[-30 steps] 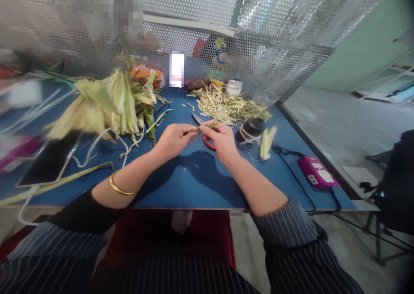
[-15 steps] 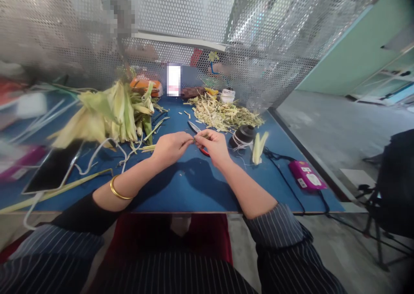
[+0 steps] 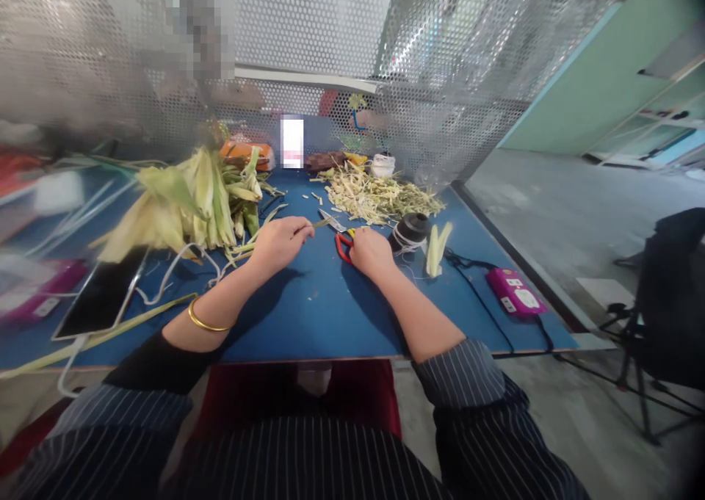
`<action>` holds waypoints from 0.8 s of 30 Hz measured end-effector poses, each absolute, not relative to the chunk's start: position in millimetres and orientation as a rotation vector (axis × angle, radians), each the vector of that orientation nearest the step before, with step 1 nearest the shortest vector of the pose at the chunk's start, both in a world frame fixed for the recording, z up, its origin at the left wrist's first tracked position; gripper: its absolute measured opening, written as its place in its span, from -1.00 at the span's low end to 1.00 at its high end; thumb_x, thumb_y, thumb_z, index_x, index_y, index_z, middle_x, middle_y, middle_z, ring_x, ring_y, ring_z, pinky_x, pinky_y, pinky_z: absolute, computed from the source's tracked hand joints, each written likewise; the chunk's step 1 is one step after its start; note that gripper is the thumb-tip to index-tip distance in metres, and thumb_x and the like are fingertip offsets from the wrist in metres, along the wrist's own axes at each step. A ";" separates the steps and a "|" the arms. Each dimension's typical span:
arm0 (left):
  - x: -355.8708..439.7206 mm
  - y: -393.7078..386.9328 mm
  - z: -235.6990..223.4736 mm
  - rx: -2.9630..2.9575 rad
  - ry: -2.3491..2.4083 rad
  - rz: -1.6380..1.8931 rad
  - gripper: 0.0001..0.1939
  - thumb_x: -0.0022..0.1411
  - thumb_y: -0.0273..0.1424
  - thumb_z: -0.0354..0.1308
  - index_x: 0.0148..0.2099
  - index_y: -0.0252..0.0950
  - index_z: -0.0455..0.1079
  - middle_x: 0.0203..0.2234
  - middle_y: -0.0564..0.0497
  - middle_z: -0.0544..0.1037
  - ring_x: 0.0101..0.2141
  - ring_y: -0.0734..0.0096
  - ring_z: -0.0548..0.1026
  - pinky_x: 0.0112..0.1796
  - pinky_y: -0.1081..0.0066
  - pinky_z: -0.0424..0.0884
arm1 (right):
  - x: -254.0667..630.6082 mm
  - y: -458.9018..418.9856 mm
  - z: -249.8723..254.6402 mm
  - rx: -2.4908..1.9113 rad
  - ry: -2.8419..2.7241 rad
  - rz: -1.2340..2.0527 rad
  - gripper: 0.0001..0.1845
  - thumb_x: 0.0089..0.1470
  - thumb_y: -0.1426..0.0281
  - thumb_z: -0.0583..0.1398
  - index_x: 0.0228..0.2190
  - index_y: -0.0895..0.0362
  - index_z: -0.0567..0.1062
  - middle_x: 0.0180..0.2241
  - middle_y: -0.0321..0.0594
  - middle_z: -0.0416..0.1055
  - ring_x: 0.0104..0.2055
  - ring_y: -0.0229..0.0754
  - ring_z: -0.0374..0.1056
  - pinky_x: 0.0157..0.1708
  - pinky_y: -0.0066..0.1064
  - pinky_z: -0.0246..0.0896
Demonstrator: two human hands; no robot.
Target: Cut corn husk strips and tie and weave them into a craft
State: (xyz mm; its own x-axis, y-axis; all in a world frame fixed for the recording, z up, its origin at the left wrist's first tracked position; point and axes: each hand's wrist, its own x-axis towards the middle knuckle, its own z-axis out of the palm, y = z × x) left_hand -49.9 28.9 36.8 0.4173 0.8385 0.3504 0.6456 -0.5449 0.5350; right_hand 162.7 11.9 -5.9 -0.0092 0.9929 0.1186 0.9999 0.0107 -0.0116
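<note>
My left hand is closed in a pinch on a thin husk strip, whose free end points right toward the scissors' blades. My right hand has its fingers curled over the handles of the scissors, which have red and yellow grips and metal blades aimed up and left. Part of the handles is hidden under that hand. Close by on the right stands a black cone of thread wound with pale string, with a folded pale husk piece beside it.
On the left lie a large bundle of corn husks, a dark-screened tablet and a white cable. A pile of husk scraps spreads at the back. A purple power strip with black cords sits near the right edge, and a perforated screen rises behind.
My hands have moved apart. The left keeps the strip and has shifted slightly left; the right has left the pinch and taken hold of the scissors' handles. The view has shifted slightly.
</note>
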 end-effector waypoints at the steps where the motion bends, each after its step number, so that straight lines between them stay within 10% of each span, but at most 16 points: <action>1: -48.9 26.7 35.8 2.350 1.270 0.856 -0.76 0.22 -0.36 -0.02 -0.33 -0.22 0.49 -0.49 0.05 0.52 -0.42 0.41 0.43 -0.38 0.43 0.23 | 158.7 12.3 -7.5 -2.150 -2.161 -0.119 -0.77 0.07 0.47 0.06 -0.23 0.28 0.42 -0.20 0.12 0.43 -0.18 0.00 0.38 -0.23 -0.32 0.20; 9: -41.6 20.5 21.8 2.307 1.203 0.933 -0.72 0.26 -0.35 -0.07 -0.34 -0.25 0.46 -0.43 0.02 0.55 -0.40 0.41 0.42 -0.37 0.46 0.23 | 143.1 -6.6 6.2 -1.844 -2.347 0.056 -0.70 0.15 0.28 0.11 -0.12 0.14 0.43 -0.14 -0.02 0.43 -0.12 -0.08 0.36 -0.16 -0.35 0.19; 15: -40.9 21.5 14.9 2.346 1.251 0.822 -0.72 0.26 -0.35 -0.06 -0.36 -0.26 0.46 -0.49 0.00 0.53 -0.40 0.37 0.44 -0.36 0.43 0.22 | 197.0 -47.6 28.4 -2.058 -2.396 0.218 -0.78 -0.01 0.25 0.22 -0.53 0.13 0.51 -0.47 -0.07 0.49 -0.35 -0.01 0.41 -0.39 -0.30 0.18; 24: -40.8 22.8 12.5 2.370 1.236 0.782 -0.72 0.27 -0.34 -0.06 -0.32 -0.25 0.48 -0.43 -0.01 0.55 -0.38 0.36 0.45 -0.36 0.42 0.22 | 263.0 -20.5 33.5 -2.388 -1.531 -0.205 -0.14 -0.10 -0.13 0.15 0.07 0.20 0.22 -0.04 0.15 0.33 -0.09 0.16 0.34 -0.22 -0.17 0.19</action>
